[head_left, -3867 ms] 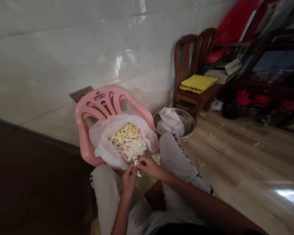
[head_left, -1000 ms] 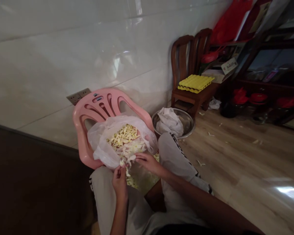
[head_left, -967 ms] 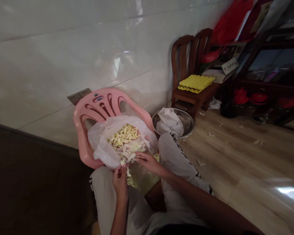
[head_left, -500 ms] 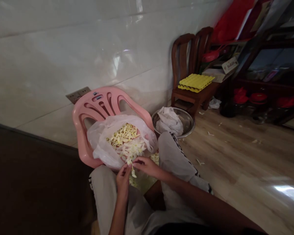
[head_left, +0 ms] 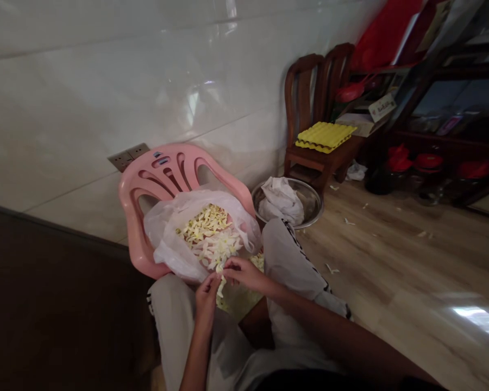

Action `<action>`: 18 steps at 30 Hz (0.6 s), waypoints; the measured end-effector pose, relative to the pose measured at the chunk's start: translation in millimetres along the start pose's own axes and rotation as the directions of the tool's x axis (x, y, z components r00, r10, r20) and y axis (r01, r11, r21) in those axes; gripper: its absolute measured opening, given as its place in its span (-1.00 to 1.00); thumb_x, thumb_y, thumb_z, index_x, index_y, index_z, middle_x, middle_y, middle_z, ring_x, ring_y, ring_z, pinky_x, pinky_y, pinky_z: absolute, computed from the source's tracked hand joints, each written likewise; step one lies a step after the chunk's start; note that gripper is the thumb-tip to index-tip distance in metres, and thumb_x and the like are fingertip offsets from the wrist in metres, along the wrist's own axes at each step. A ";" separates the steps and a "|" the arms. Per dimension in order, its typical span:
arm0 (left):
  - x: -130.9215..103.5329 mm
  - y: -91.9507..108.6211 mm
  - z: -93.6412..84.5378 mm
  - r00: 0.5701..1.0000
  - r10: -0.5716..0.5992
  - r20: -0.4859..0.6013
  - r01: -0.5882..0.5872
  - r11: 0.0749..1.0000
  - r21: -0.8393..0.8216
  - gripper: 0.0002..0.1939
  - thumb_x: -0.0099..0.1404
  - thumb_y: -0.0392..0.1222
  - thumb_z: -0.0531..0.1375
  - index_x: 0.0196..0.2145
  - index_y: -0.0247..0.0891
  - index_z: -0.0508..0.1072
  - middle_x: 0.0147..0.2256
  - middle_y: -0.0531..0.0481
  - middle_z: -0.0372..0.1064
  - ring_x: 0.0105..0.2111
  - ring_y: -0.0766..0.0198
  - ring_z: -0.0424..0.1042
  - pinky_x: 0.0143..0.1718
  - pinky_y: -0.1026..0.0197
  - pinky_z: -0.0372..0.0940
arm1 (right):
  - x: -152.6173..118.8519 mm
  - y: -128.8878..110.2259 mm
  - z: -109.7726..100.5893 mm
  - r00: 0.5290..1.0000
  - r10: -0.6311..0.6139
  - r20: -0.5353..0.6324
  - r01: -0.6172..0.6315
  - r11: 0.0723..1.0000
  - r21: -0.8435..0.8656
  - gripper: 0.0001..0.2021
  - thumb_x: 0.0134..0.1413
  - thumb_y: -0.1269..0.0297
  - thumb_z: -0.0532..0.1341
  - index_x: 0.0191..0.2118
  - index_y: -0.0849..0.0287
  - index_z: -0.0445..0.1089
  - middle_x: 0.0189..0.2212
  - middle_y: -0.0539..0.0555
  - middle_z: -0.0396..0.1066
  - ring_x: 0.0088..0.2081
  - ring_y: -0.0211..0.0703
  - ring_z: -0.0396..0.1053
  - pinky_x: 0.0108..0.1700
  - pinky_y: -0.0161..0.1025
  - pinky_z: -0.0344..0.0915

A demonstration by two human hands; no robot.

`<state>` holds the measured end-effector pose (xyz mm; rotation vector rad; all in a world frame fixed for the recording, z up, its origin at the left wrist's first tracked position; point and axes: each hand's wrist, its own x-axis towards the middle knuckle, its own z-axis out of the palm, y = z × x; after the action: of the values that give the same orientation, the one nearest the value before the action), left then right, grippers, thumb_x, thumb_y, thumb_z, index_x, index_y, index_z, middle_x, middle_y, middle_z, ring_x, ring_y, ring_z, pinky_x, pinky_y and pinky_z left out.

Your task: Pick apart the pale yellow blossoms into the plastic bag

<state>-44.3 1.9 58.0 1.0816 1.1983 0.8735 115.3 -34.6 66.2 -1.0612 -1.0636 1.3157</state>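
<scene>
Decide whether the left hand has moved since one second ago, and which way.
Yes: judged against the pink chair, the left hand has moved rightward in the view, closer to the right hand.

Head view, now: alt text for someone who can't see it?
A person's left hand pinches a pale petal-like piece, the right hand close against it, near an open white plastic bag of similar pieces on a pink chair. To the right, a metal basin holds a white bundle.
</scene>
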 end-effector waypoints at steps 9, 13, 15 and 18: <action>-1.8 1.3 0.3 0.998 -0.037 -0.042 0.035 0.997 -0.068 -0.38 -0.19 0.20 0.44 -0.29 -0.37 0.64 -0.49 -0.06 0.54 -0.52 0.20 0.46 -0.48 0.24 0.32 | 0.3 0.9 -1.5 0.997 0.057 0.053 -0.059 0.998 0.031 -0.68 0.10 -0.03 0.23 -0.33 0.15 0.34 -0.48 -0.06 0.39 -0.54 -0.31 0.30 -0.50 -0.38 0.20; -2.5 -0.2 0.3 1.000 0.009 -0.013 -0.008 1.000 0.012 -0.42 -0.11 0.22 0.39 -0.30 -0.35 0.63 -0.48 -0.03 0.54 -0.47 0.18 0.47 -0.44 0.24 0.33 | -2.1 -3.9 0.7 1.000 0.024 0.017 -0.024 1.000 -0.015 -0.72 0.10 0.01 0.23 -0.35 0.15 0.31 -0.51 -0.07 0.34 -0.53 -0.32 0.27 -0.48 -0.38 0.20; -3.1 -0.3 1.9 0.999 0.048 -0.018 -0.046 0.996 0.076 -0.46 -0.06 0.22 0.36 -0.31 -0.31 0.63 -0.44 -0.02 0.56 -0.39 0.14 0.50 -0.37 0.23 0.35 | -3.5 -5.4 2.5 1.000 -0.023 -0.019 0.022 0.997 -0.071 -0.75 0.11 0.07 0.22 -0.37 0.15 0.30 -0.52 -0.09 0.30 -0.52 -0.32 0.25 -0.46 -0.38 0.20; -3.6 0.6 4.1 0.990 0.109 -0.091 -0.099 0.989 0.111 -0.51 -0.03 0.20 0.34 -0.31 -0.29 0.63 -0.42 -0.02 0.57 -0.35 0.13 0.50 -0.35 0.23 0.36 | -4.5 -2.4 5.0 0.993 -0.095 -0.071 0.077 0.972 -0.222 -0.82 0.11 0.19 0.19 -0.43 0.16 0.28 -0.53 -0.10 0.24 -0.50 -0.32 0.21 -0.45 -0.39 0.15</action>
<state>-40.9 -2.1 59.7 1.2084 1.2902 0.9600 110.9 -39.2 69.6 -1.2070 -1.1994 1.0946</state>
